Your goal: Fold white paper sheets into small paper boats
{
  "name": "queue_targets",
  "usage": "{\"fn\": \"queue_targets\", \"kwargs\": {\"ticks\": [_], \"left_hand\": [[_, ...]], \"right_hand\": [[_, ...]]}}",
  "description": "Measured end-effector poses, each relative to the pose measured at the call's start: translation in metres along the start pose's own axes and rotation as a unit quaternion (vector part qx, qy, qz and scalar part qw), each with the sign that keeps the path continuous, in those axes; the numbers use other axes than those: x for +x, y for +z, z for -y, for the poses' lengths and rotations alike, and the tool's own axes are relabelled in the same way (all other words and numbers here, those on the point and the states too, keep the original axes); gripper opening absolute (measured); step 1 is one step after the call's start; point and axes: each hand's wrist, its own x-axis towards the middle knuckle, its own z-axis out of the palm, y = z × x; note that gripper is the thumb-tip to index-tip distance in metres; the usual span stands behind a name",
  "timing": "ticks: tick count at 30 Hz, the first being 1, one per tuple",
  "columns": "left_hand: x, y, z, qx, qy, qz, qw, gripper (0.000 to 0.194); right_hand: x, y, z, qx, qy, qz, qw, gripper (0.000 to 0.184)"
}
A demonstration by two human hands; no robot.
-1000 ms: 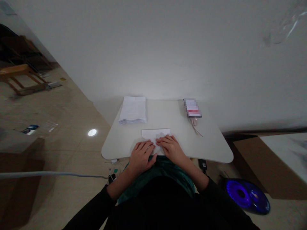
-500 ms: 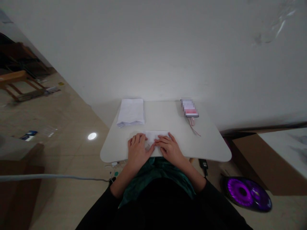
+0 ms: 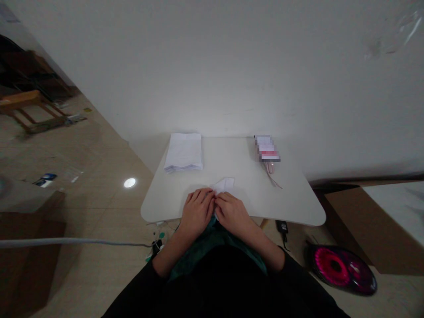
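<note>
A folded sheet of white paper (image 3: pixel 227 183) is at the front edge of the white table, its far end showing past my fingers and the rest mostly covered. My left hand (image 3: pixel 198 210) is closed on its left side, fingers pressed together. Against it, my right hand (image 3: pixel 232 213) pinches the paper from the right with bent fingers. The fingertips of both hands meet over the paper, so the exact grip is hidden.
A stack of white paper (image 3: pixel 183 151) lies at the table's (image 3: pixel 228 154) back left. At the back right is a blurred-out phone-like object (image 3: pixel 266 149) with a pink strap (image 3: pixel 270 168). Behind stands a wall; cardboard boxes (image 3: pixel 371 229) and a glowing fan-like device (image 3: pixel 341 268) are at the right.
The paper's wide top edge lay flat earlier; now a narrower, angled end shows. My left hand has moved right, and both hands have come together over the paper.
</note>
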Motion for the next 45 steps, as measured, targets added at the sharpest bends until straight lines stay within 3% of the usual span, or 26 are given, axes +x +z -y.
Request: {"fn": "queue_targets", "kwargs": {"ticks": [4, 6, 9, 18, 26, 31, 38, 45], "left_hand": [[0.001, -0.001, 0.006, 0.020, 0.019, 0.010, 1.000, 0.032], [0.005, -0.002, 0.015, 0.020, 0.025, 0.013, 0.999, 0.030], [0.009, -0.002, 0.024, 0.018, 0.028, 0.024, 0.999, 0.030], [0.008, -0.002, 0.013, 0.016, 0.055, 0.065, 0.996, 0.048], [0.011, 0.002, 0.024, -0.019, 0.064, 0.062, 0.996, 0.038], [0.009, 0.006, 0.027, -0.025, 0.056, 0.014, 0.998, 0.029], [0.011, 0.010, 0.026, -0.063, 0.015, -0.031, 0.997, 0.020], [0.017, 0.011, 0.028, -0.105, -0.074, -0.055, 0.990, 0.015]], "right_hand": [[0.015, -0.025, -0.048, 0.029, -0.081, 0.010, 0.996, 0.036], [0.019, -0.035, -0.071, 0.038, -0.123, 0.065, 0.990, 0.036], [0.017, -0.042, -0.086, 0.026, -0.134, 0.096, 0.986, 0.039], [0.013, -0.031, -0.068, 0.009, -0.116, 0.034, 0.993, 0.033], [0.015, -0.029, -0.068, 0.029, -0.128, 0.027, 0.991, 0.027], [0.020, -0.024, -0.067, 0.030, -0.107, 0.011, 0.994, 0.021], [0.033, -0.017, -0.069, 0.132, -0.099, 0.005, 0.986, 0.014], [0.043, -0.004, -0.073, 0.189, -0.014, -0.004, 0.982, 0.017]]}}
